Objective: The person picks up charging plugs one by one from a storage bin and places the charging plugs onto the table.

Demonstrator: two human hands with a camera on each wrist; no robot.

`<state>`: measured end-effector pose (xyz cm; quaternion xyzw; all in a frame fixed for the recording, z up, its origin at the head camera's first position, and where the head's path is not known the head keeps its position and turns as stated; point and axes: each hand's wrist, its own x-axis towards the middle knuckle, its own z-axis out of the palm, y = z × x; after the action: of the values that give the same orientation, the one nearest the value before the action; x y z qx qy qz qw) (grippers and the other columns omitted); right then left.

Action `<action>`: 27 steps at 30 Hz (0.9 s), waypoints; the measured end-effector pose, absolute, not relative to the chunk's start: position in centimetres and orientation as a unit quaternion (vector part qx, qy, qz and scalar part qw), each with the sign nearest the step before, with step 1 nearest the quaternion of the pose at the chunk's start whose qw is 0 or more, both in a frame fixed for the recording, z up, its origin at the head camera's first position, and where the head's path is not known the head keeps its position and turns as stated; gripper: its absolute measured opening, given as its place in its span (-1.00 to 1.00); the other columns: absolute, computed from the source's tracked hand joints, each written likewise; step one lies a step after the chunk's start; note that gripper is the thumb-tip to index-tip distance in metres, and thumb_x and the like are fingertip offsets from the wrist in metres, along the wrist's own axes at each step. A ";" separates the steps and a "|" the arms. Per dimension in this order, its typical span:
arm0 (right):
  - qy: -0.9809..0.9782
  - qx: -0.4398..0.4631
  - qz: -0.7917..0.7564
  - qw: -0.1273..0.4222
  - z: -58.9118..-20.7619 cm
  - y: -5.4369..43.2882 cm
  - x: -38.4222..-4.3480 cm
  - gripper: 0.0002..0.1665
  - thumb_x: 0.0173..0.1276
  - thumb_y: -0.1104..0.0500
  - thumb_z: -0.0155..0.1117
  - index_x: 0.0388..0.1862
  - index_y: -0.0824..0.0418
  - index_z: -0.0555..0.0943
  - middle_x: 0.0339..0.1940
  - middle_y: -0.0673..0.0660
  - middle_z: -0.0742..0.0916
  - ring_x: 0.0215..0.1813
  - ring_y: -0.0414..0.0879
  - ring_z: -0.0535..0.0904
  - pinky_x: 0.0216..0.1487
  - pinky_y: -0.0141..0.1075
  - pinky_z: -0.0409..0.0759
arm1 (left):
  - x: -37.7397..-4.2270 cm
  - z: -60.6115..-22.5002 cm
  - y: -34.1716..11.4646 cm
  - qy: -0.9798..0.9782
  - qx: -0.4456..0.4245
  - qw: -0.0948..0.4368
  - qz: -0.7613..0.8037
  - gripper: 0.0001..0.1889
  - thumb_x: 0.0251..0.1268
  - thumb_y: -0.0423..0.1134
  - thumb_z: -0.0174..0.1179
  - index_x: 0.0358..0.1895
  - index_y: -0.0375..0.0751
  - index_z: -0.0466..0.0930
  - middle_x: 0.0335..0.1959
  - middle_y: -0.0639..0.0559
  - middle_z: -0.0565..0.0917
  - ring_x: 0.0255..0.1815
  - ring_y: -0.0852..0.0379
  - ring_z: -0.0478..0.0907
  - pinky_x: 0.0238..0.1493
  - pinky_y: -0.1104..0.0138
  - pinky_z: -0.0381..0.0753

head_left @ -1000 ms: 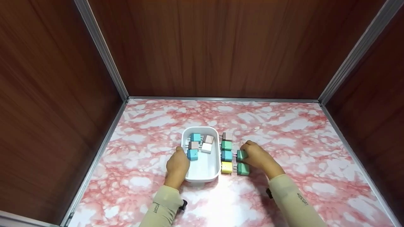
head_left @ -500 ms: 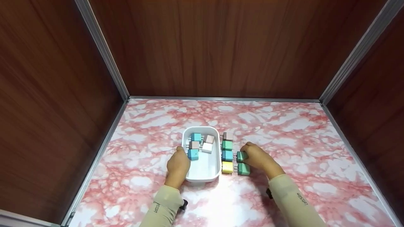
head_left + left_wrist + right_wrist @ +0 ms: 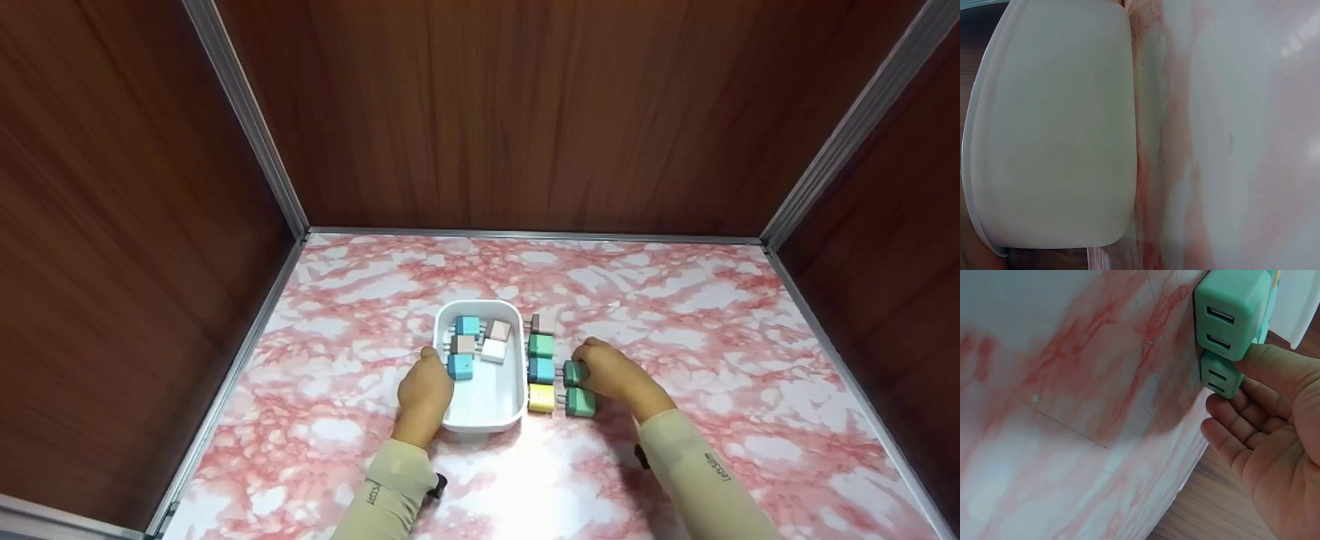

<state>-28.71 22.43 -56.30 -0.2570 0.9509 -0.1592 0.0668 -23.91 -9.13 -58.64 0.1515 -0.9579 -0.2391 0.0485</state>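
Note:
My left hand [image 3: 425,390] grips the left rim of a white plastic tub [image 3: 484,429]. In the left wrist view the tub's outer wall [image 3: 1061,135] fills the left side, a bit of hand [image 3: 972,250] at the corner. Several USB wall chargers lie inside, among them a blue one [image 3: 460,367] and a white one [image 3: 493,350]. To the tub's right, my right hand [image 3: 613,375] pinches a green USB charger [image 3: 574,373], prongs pointing left. Another green charger [image 3: 580,403] sits just nearer the body; its two USB slots face the right wrist camera.
Between tub and right hand stands a column of chargers: pinkish [image 3: 543,324], green [image 3: 541,346], blue [image 3: 541,370] and yellow [image 3: 541,398]. The pink-and-white marbled tabletop [image 3: 337,300] is enclosed by brown wood-grain panels [image 3: 487,112] with grey metal edging.
Both hands stay in place, the left on the tub and the right on the green charger. The whole scene shifts a few pixels to the right with the head camera.

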 end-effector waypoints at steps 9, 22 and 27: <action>0.949 -0.278 -0.134 0.067 -55.7 22.2 -29.0 -0.66 0.17 0.21 0.56 -0.12 0.33 0.70 -0.24 0.11 0.64 -0.24 -0.07 0.49 -0.10 -0.07 0.56 | -24.0 -58.9 -9.1 -0.957 0.150 0.057 -0.241 -0.76 0.42 -0.36 0.02 0.06 -0.38 0.47 -0.27 -0.27 0.77 -0.24 -0.24 0.76 -0.24 -0.11 0.67; 0.952 -0.261 -0.144 0.068 -54.4 21.9 -29.0 -0.46 0.34 0.05 0.44 0.17 0.36 0.65 0.12 0.26 0.69 0.17 0.20 0.64 0.22 0.08 0.56 | -24.0 -58.7 -9.4 -0.958 0.147 0.034 -0.244 -0.67 0.44 -0.36 0.01 0.19 -0.42 0.46 -0.25 -0.26 0.78 -0.23 -0.22 0.77 -0.29 -0.09 0.67; 0.954 -0.263 -0.143 0.026 -54.0 21.3 -28.9 -0.48 0.37 0.07 0.43 0.19 0.35 0.64 0.10 0.26 0.69 0.10 0.18 0.67 0.15 0.07 0.61 | -24.0 -58.6 -9.3 -0.956 0.152 0.037 -0.247 -0.70 0.44 -0.35 0.01 0.14 -0.40 0.46 -0.24 -0.26 0.78 -0.22 -0.22 0.76 -0.26 -0.10 0.67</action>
<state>-28.89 21.32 -54.04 -0.2631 0.9538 -0.1426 0.0259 -24.04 -9.28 -58.61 0.1522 -0.9562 -0.2472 0.0368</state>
